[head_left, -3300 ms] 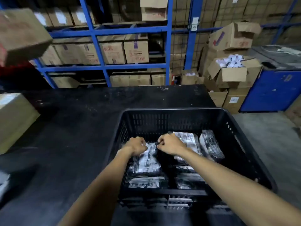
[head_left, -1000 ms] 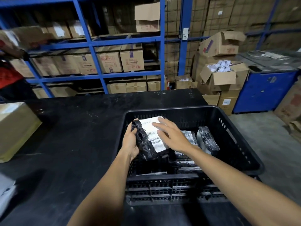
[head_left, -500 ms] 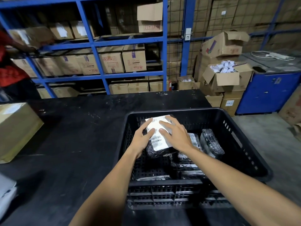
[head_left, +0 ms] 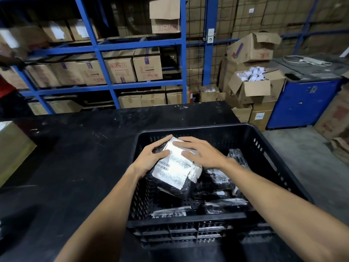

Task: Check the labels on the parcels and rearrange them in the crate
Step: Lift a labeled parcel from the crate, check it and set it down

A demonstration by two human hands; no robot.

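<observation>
A black slatted plastic crate (head_left: 268, 146) stands on a black table (head_left: 79, 157). Inside the crate I hold a black plastic-wrapped parcel (head_left: 175, 167) with a white barcode label facing up. My left hand (head_left: 151, 157) grips its left edge, fingers wrapped over the top corner. My right hand (head_left: 200, 152) lies flat on the label with fingers spread, pressing on the right side. Several other black wrapped parcels (head_left: 236, 161) lie in the crate to the right and along the near wall (head_left: 170, 212).
A cardboard box (head_left: 13, 148) sits at the table's left edge. Blue shelving (head_left: 105, 69) with cartons stands behind the table. Open cartons (head_left: 253, 87) and a blue cabinet (head_left: 302, 103) are at the right. A person in red (head_left: 5, 87) is at the far left.
Both hands lifted one parcel from the crate floor and turned its label up. In the last half second the parcel has come down slightly, and my right hand spread flatter over the label.
</observation>
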